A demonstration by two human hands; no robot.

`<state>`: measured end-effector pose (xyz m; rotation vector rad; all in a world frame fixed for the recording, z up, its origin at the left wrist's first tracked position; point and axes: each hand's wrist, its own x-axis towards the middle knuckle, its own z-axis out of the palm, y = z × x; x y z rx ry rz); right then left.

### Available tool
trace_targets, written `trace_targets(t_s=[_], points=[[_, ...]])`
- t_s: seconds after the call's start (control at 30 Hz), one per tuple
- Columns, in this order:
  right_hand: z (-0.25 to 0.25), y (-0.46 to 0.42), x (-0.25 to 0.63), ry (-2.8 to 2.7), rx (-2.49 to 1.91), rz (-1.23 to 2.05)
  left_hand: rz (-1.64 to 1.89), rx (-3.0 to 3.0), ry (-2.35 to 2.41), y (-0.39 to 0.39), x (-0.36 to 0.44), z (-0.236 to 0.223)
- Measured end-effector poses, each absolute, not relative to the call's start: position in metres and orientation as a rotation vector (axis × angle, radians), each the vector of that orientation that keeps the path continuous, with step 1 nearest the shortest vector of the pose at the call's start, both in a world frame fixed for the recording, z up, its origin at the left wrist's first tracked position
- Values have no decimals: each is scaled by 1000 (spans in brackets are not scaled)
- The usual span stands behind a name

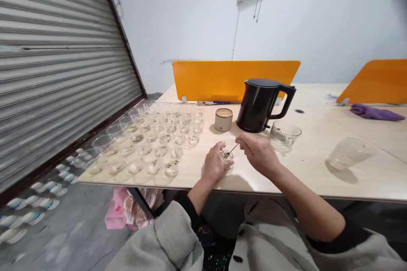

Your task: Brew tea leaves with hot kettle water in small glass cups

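Observation:
Near the front edge of the table, my left hand (215, 164) is wrapped round a small clear cup (227, 161) with something dark in its bottom. My right hand (259, 154) pinches a thin reddish-brown stick (234, 148), whose lower end reaches into that cup. Behind my hands stand a grey canister (223, 123) with a wooden lid and a black electric kettle (258, 106). To the right of the kettle is a ribbed glass jug (285, 136). Rows of clear cups (171, 168) with liquid and dark bits in them fill the table's left side.
A clear plastic cup (349, 154) lies tilted at the right, with a folded purple cloth (377, 112) farther back. Orange dividers (206, 78) line the table's middle. Several small lidded tubs (49, 203) stand on the floor at the left, and pink fabric (117, 209) hangs below the table.

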<state>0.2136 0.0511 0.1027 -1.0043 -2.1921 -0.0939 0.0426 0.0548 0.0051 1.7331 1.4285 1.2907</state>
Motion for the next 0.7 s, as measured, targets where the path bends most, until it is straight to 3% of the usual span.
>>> trace_targets(t_s=[0.7], points=[[98,62,202,-1960,-1102,3,1322,1642,1383,55,45,8]])
